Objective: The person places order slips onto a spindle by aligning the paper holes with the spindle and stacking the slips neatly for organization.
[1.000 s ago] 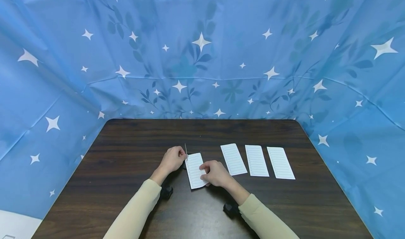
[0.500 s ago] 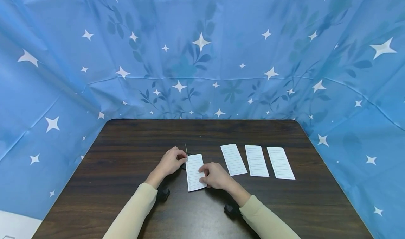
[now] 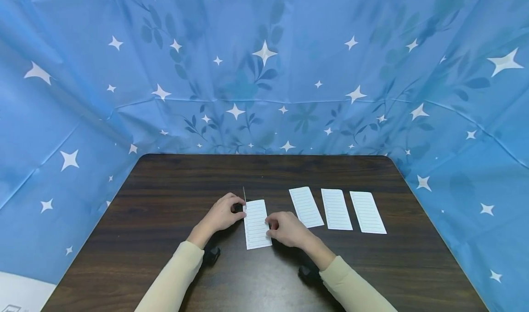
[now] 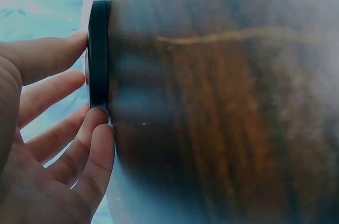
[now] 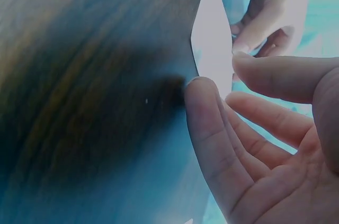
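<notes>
A white lined card (image 3: 255, 229) lies near the table's middle, between my hands. My right hand (image 3: 287, 230) pinches its right edge. In the right wrist view, that thumb and fingers straddle the edge of the white card (image 5: 214, 33). At the card's upper left, my left hand (image 3: 223, 214) has thumb and index finger at the edge. The left wrist view shows this hand gripping a black bar-shaped object (image 4: 99, 54); its kind I cannot tell. A thin pale strip (image 3: 244, 193) sticks out beyond the card's top left corner.
Three similar lined cards lie in a row to the right: a near one (image 3: 306, 207), a middle one (image 3: 336, 209) and a far one (image 3: 368, 212). The dark wooden table (image 3: 186, 174) ends at a blue star-patterned curtain (image 3: 264, 82).
The card's lower right corner was bent up and now lies flatter. My right fingers have slid from over the card out to its right edge. The left hand has shifted slightly with the card.
</notes>
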Motion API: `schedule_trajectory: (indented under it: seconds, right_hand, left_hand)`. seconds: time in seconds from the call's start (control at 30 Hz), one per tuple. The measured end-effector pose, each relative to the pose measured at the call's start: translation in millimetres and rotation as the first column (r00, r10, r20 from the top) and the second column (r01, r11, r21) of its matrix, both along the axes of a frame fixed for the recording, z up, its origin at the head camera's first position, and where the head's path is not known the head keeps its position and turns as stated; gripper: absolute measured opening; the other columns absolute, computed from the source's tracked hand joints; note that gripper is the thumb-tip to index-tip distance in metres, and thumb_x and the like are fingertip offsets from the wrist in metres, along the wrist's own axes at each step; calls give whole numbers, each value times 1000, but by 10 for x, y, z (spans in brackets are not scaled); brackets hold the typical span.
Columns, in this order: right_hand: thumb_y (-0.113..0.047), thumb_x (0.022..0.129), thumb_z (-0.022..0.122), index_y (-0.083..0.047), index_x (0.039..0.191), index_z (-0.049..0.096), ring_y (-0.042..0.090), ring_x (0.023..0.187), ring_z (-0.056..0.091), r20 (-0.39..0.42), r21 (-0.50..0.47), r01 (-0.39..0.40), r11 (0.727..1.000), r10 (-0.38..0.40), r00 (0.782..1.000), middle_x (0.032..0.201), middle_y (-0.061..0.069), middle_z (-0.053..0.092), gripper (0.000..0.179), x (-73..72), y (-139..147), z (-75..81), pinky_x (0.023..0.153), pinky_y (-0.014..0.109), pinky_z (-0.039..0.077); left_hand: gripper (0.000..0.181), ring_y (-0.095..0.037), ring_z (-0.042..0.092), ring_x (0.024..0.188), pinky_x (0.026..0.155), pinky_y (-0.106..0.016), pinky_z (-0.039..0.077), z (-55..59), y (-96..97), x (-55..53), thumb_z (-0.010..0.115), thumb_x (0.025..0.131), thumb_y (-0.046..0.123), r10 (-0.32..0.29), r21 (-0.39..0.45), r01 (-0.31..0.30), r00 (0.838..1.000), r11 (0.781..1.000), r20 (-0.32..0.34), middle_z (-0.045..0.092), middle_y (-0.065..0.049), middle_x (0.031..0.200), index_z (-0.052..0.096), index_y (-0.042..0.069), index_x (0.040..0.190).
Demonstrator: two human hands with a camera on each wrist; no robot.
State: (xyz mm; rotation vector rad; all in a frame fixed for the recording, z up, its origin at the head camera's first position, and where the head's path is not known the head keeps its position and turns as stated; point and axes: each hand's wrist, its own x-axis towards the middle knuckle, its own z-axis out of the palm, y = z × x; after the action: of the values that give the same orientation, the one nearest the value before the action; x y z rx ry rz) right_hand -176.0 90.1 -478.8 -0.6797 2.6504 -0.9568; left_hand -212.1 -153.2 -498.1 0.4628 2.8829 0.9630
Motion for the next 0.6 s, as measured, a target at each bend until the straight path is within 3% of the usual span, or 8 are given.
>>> schedule_trajectory:
  seconds: [0.33, 0.6]
  right_hand:
    - [-10, 91, 74, 0, 116, 71, 13, 69, 54, 2, 2, 50, 999, -50, 999, 82, -2, 63, 27, -19, 127, 83, 66, 35, 47]
    - [-13, 91, 75, -2, 116, 72, 12, 72, 56, -52, 43, 123, 992, -120, 991, 84, -3, 65, 28, -58, 218, 144, 70, 37, 49]
  left_hand:
    - [31, -16, 52, 84, 73, -36, 44, 2, 6, 14, 78, 91, 21, 6, -8, -6, 1000, 1000, -17, 63, -3, 115, 73, 10, 119]
    - [29, -15, 51, 83, 73, -36, 45, 18, 14, 24, 77, 91, 21, 10, -27, -10, 1000, 1000, -15, 64, -2, 114, 74, 10, 119]
